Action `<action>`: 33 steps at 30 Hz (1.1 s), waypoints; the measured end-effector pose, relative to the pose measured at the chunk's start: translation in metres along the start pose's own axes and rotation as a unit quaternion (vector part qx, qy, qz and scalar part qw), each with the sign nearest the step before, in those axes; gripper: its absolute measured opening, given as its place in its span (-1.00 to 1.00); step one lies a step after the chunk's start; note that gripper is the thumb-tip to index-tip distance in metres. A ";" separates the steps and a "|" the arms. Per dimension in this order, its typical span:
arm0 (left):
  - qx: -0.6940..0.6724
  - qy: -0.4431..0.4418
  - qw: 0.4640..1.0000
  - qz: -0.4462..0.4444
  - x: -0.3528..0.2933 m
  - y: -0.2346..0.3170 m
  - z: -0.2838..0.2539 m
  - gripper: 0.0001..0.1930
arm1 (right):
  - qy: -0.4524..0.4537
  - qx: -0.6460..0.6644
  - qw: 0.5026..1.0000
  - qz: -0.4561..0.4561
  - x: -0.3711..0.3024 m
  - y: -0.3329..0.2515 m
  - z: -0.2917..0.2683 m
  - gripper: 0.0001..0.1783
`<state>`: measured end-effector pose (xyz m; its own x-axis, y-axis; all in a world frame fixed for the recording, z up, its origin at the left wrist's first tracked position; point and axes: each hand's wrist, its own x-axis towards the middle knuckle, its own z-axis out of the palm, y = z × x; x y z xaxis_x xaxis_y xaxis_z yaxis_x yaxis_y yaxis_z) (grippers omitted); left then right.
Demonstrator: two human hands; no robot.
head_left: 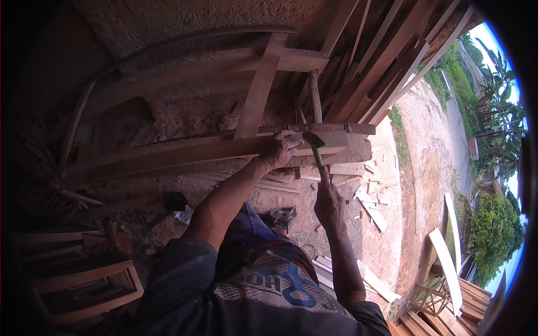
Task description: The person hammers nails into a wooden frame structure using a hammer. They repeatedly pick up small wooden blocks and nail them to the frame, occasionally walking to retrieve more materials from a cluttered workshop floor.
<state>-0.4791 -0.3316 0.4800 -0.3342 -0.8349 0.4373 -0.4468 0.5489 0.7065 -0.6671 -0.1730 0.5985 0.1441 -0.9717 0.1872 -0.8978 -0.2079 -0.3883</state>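
Beam (pixel 213 154) of squared timber lies lengthwise across a rough counter (pixel 360 150) of thick wood, its paler end toward the right. It looks stiff and fairly heavy, hard to damage by gripping, with dry faces that probably do not slip; for lifting, it would best be taken from beneath with the hands well apart, while a palm on the upper edge should steady it. The left hand (pixel 273 152) rests on it near that paler end, fingers bent over the wood; whether they pinch anything small, one cannot tell. Just beside, the right hand (pixel 329 203) has its fingers wrapped around the green handle of a hammer (pixel 319 157), whose dark head is over the beam's end; that tool seems head-heavy, best held low on the grip. Farther out, long boards (pixel 381 61) lean beyond the counter, pale offcuts (pixel 371 210) litter the ground (pixel 414 185), and a wooden frame (pixel 136 280) sits at lower left.
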 end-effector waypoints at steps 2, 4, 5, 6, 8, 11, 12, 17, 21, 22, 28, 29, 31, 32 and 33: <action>-0.012 -0.041 0.999 -0.024 0.001 0.005 -0.002 -0.70 | -0.054 0.011 0.997 0.051 0.005 0.010 0.005 -0.23; -0.008 -0.053 0.998 -0.022 0.004 0.005 -0.003 -0.60 | -0.066 0.006 0.996 0.067 0.008 0.012 0.002 -0.21; 0.001 -0.044 0.999 -0.007 0.006 0.005 -0.002 -0.54 | -0.047 0.015 0.997 0.054 0.010 0.008 0.001 -0.21; 0.010 -0.035 0.999 0.008 0.008 0.004 -0.003 -0.47 | -0.027 0.024 0.998 0.042 0.012 0.002 0.000 -0.21; 0.040 -0.048 0.998 0.007 0.007 -0.009 0.003 -0.35 | -0.013 0.035 0.999 0.029 0.015 0.001 -0.002 -0.22; 0.115 -0.104 0.988 -0.005 0.012 0.005 0.003 -0.24 | -0.028 0.044 0.998 0.043 0.011 0.009 -0.001 -0.24; 0.146 -0.127 0.981 -0.013 0.015 0.013 0.001 -0.21 | -0.034 0.044 0.997 0.049 0.012 0.008 -0.006 -0.24; 0.165 -0.127 0.978 -0.017 0.012 -0.002 -0.007 -0.20 | 0.116 0.052 0.990 -0.068 0.016 -0.035 -0.041 -0.24; 0.135 -0.109 0.985 -0.012 0.011 0.005 -0.004 -0.23 | 0.147 0.053 0.985 -0.075 0.002 -0.019 -0.016 -0.19; 0.136 -0.114 0.984 -0.017 0.012 0.007 -0.002 -0.24 | -0.016 0.012 1.000 0.016 0.006 -0.004 -0.008 -0.20; 0.160 -0.096 0.982 -0.008 0.007 0.001 0.002 -0.27 | 0.065 0.030 0.997 -0.031 0.021 -0.033 -0.052 -0.28; 0.159 -0.096 0.983 -0.013 0.005 -0.001 -0.001 -0.26 | 0.138 0.033 0.987 -0.079 0.025 -0.044 -0.061 -0.29; 0.147 -0.100 0.984 -0.010 0.008 0.001 -0.001 -0.26 | 0.164 0.189 0.964 -0.088 -0.003 -0.007 -0.053 -0.55; 0.141 -0.104 0.985 -0.002 0.014 0.003 0.001 -0.26 | 0.136 0.414 0.899 -0.036 -0.020 0.025 -0.042 -0.62; 0.145 -0.107 0.984 -0.003 0.013 0.000 -0.001 -0.25 | 0.092 0.293 0.952 -0.006 -0.012 0.015 -0.030 -0.56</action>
<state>-0.4826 -0.3426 0.4863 -0.4848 -0.8271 0.2844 -0.6567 0.5590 0.5062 -0.6944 -0.1612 0.6174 0.0296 -0.9439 0.3289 -0.5025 -0.2985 -0.8114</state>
